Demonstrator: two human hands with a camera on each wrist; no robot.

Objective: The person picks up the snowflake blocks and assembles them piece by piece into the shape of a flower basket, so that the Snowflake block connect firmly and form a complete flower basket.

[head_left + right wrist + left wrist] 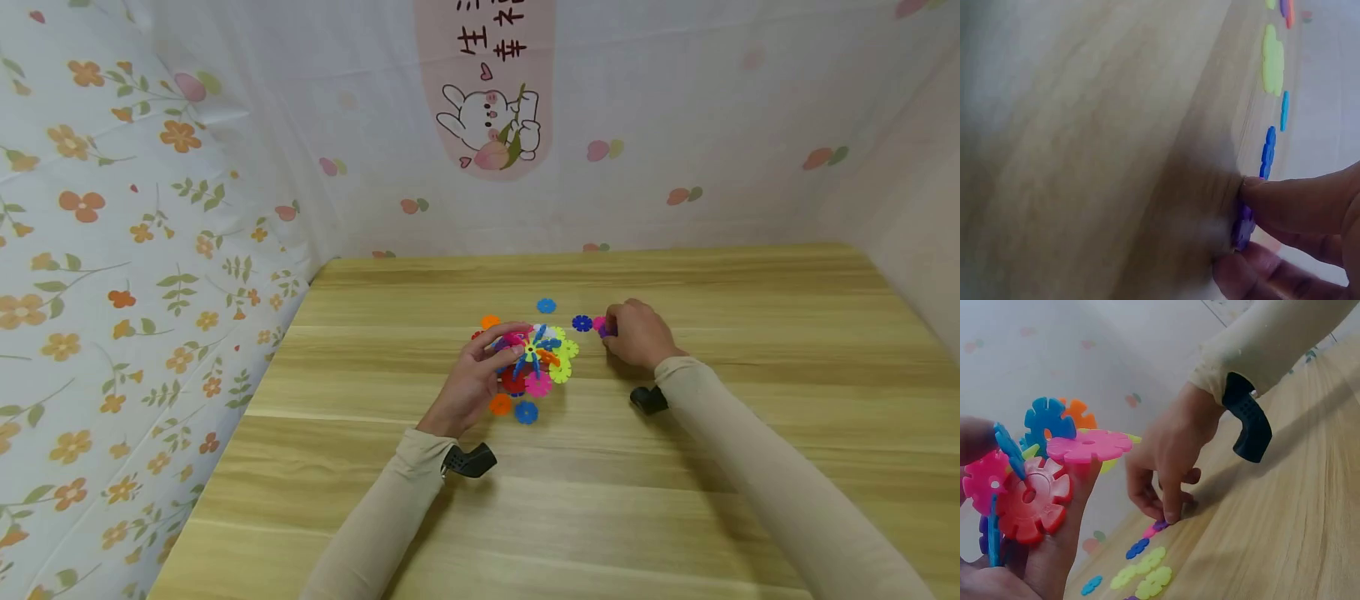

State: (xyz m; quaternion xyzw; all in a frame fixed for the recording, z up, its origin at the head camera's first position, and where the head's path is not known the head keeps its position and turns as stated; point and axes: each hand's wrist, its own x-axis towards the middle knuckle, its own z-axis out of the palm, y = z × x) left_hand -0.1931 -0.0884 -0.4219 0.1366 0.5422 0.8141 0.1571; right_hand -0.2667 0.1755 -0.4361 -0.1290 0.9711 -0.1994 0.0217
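My left hand [467,385] grips a cluster of interlocking plastic flower discs [531,350], held up over the table. In the left wrist view, a red disc [1032,499], a pink disc [1089,446] and a blue disc [1047,422] show in this cluster, slotted together at angles. Farther right, my right hand [642,337] reaches down to the tabletop. Its thumb and fingertips pinch a purple disc [1244,226] by opposite edges, low at the wood. A pink disc [598,322] lies right beside those fingers, partly covered.
Loose discs lie flat around the cluster: a dark blue one [582,322], a light blue one [547,306], several yellow ones [560,371], an orange one [501,405] and a blue one [527,412]. The wooden table [600,517] meets a printed cloth [360,125] at the back.
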